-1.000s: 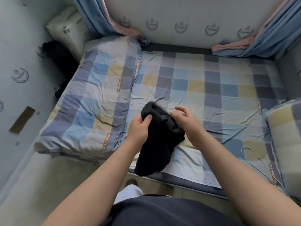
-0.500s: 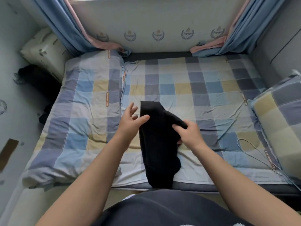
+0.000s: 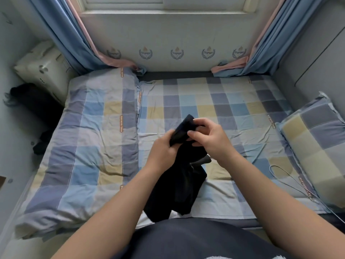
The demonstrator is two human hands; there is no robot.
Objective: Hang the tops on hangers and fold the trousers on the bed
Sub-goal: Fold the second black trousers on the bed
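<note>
One bed (image 3: pixel 224 101) fills the view, under a sheet checked blue, grey and yellow. One folded quilt (image 3: pixel 89 146) in the same check lies along its left side. Two blue curtains with pink edging, left curtain (image 3: pixel 61 34) and right curtain (image 3: pixel 270 43), hang at the far corners, their ends touching the bed. One checked pillow (image 3: pixel 317 146) leans at the right edge. One cream pillow (image 3: pixel 43 68) sits at far left, with one dark clothes heap (image 3: pixel 37 105) just in front of it, beside the quilt.

Writing: five crest emblems (image 3: pixel 177 53) in a row on the wall under the window, wording too small to read. Several orange label strips (image 3: pixel 121 123) on quilt, sheet and pillow carry capital letters, not legible.

One black garment (image 3: pixel 179 184) is at the middle of the near side. Its upper end is raised above the sheet and the rest drapes down to the bed's near edge. Top or trousers, cannot tell.

Left hand (image 3: pixel 164 152) is clenched round the bunched upper fabric. Right hand (image 3: pixel 211 139) pinches the same end between thumb and fingers, just beside the left.

One thin wire loop (image 3: pixel 270 167) lies on the sheet near the checked pillow, well apart from the garment.
</note>
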